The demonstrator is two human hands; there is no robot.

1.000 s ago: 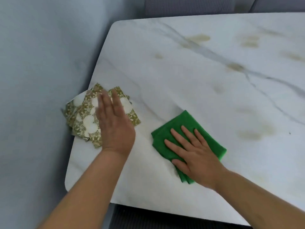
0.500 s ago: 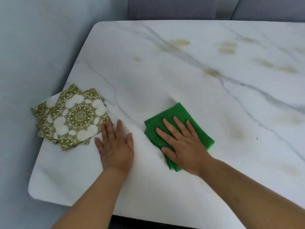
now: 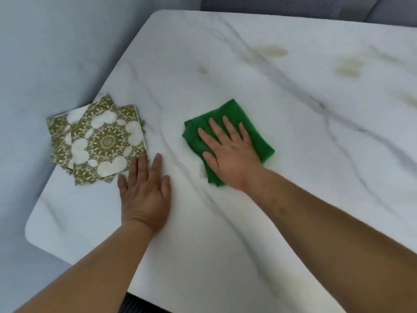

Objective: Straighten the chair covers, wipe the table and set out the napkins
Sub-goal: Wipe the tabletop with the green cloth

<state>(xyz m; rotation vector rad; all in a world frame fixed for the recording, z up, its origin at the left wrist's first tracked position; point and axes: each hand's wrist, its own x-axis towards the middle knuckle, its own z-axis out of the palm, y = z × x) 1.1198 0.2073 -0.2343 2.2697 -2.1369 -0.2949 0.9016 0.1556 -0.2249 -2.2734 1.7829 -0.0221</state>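
At your far left, a fanned stack of square paper napkins printed in olive green and white (image 3: 99, 141) lies on the white, grey-veined marble-look surface (image 3: 225, 233). It sits near the left corner closest to you, and its left side juts out past the edge.

Just right of the stack your left hand (image 3: 144, 193) lies palm down on the bare surface. The fingers are straight and pressed close together, and one fingertip reaches the near right corner of the top napkin. It grips nothing.

Further right, well apart from the napkins, is the folded bright green cloth (image 3: 234, 109). Your right hand (image 3: 230, 154) lies flat on top of it, fingers straight and a little spread, pressing it down rather than curling round it. Green edges show on every side of the hand.

Beyond the cloth, towards the far right, yellowish-brown patches (image 3: 270, 51) mark the surface; you can see several, some of them blurred.

Along the far edge, grey ribbed chair backs (image 3: 270, 5) show at the top of the view.
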